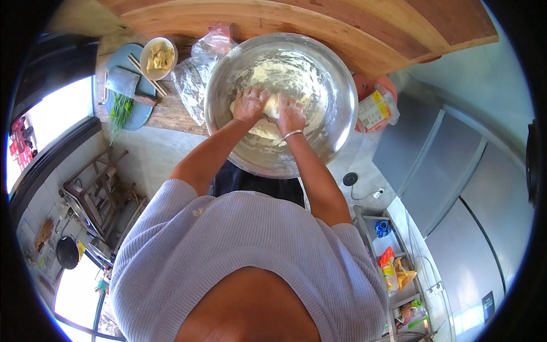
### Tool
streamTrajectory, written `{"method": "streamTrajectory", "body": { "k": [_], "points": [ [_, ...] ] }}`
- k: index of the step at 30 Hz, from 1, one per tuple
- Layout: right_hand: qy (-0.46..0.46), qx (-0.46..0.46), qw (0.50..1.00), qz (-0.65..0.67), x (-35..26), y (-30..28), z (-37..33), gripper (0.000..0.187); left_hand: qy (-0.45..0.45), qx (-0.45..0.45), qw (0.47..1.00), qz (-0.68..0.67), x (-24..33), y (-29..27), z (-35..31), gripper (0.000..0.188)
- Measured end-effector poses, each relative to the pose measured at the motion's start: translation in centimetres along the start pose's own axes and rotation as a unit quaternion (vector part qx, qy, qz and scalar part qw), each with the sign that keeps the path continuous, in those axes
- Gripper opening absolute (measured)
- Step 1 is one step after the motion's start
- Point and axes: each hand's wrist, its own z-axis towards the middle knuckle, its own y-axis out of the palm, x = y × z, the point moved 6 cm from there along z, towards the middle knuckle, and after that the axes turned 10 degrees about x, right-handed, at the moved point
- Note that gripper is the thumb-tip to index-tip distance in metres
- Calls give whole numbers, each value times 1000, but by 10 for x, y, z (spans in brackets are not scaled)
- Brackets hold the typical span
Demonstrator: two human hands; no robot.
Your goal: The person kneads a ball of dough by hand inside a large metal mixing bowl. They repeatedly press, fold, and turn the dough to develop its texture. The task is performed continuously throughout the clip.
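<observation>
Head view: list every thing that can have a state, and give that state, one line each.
Left hand, on the dough, floury.
Right hand, on the dough, floury.
Dough, in an uneven lump.
Metal bowl, uncovered, smeared white inside.
Small bowl, uncovered, holding yellow pieces.
Cleaver, lying on the blue board.
Greens, in a loose bunch.
Chopsticks, lying side by side.
Plastic bag, crumpled.

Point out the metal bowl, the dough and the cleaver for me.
Metal bowl (338, 105), head view: bare inner wall, right side.
Dough (265, 129), head view: its near part.
Cleaver (121, 81), head view: middle of the blade.
</observation>
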Motion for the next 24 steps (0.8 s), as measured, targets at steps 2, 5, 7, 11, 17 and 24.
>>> {"method": "streamTrajectory", "body": {
  "k": [2,5,7,11,17,24],
  "points": [
    [8,1,1000,3,1,-12,14,62,-1,-24,1000,-10,-1,-7,15,58],
    [1,-6,1000,10,10,-5,32,61,11,-13,1000,-25,-5,-7,34,64],
    [2,-31,999,30,9,-13,48,60,-6,-24,999,-47,-12,-2,43,64],
    [-42,-54,997,28,19,-11,71,64,-41,-114,979,-165,-21,16,56,77],
    [-41,-139,979,147,15,-8,41,95,42,-194,958,-206,-34,18,33,93],
    [12,25,1000,4,-2,-15,38,78,-91,-43,992,-70,-15,-1,29,67]
  ]
}}
